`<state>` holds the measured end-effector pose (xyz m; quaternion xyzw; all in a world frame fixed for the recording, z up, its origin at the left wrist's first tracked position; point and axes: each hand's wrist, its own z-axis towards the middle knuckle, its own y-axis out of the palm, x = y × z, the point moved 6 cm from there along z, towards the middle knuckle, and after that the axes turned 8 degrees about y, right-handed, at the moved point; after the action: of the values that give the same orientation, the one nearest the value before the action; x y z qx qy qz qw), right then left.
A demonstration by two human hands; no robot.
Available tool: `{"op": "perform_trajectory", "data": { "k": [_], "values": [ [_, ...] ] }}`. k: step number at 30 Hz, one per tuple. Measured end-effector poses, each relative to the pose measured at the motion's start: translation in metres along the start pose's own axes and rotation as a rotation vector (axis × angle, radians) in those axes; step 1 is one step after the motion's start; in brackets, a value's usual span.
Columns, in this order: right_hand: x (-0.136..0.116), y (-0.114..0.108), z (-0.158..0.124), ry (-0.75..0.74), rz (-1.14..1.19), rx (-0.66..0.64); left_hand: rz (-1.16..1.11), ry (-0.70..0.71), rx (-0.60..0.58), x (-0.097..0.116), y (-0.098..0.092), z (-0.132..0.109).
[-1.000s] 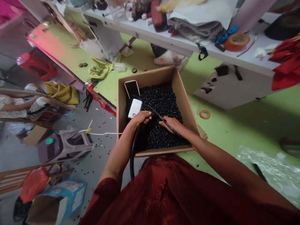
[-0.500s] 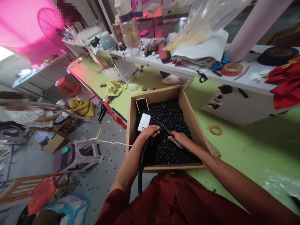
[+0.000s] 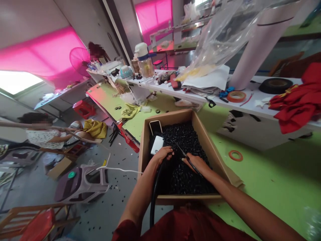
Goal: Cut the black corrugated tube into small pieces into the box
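Head view, live: left hand [image 3: 162, 155] clenched round black corrugated tubing [image 3: 154, 201]; right hand [image 3: 197, 164] gripping scissors [image 3: 188, 161], blades toward left hand. Both hands just above heap of black cut pieces [image 3: 185, 140] in cardboard box [image 3: 168, 117]. White power bank [image 3: 157, 145], phone [image 3: 155, 127] lying in box, ahead of left hand.

No legible text, label, brand, number or sign anywhere in view, neither on the cardboard box [image 3: 171, 116] nor elsewhere.

Head-worn view, facing forward-down, close above cardboard box [image 3: 170, 117]
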<state>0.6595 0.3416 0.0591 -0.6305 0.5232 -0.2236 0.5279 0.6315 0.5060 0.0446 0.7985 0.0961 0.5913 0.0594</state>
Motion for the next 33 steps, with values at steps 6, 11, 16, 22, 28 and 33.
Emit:
{"op": "perform_trajectory", "data": {
  "k": [6, 11, 16, 22, 28, 33],
  "values": [
    [0.002, -0.01, -0.002, 0.052, 0.029, 0.031, -0.161, 0.057, -0.032, 0.019, -0.003, -0.01],
    [0.005, -0.013, 0.002, 0.059, 0.046, 0.032, -0.281, 0.082, -0.039, 0.029, -0.002, -0.02],
    [0.006, -0.016, 0.002, 0.085, 0.062, 0.009, -0.285, 0.109, -0.055, 0.044, 0.007, -0.031],
    [0.003, -0.017, -0.001, 0.048, 0.07, 0.031, -0.213, 0.131, 0.023, 0.065, 0.02, -0.042],
    [0.006, -0.017, 0.002, 0.039, 0.161, 0.071, -0.133, 0.19, 0.055, 0.074, 0.029, -0.047],
    [0.008, -0.02, 0.007, 0.02, 0.294, 0.124, -0.112, 0.21, 0.062, 0.064, 0.025, -0.039]
  ]
}}
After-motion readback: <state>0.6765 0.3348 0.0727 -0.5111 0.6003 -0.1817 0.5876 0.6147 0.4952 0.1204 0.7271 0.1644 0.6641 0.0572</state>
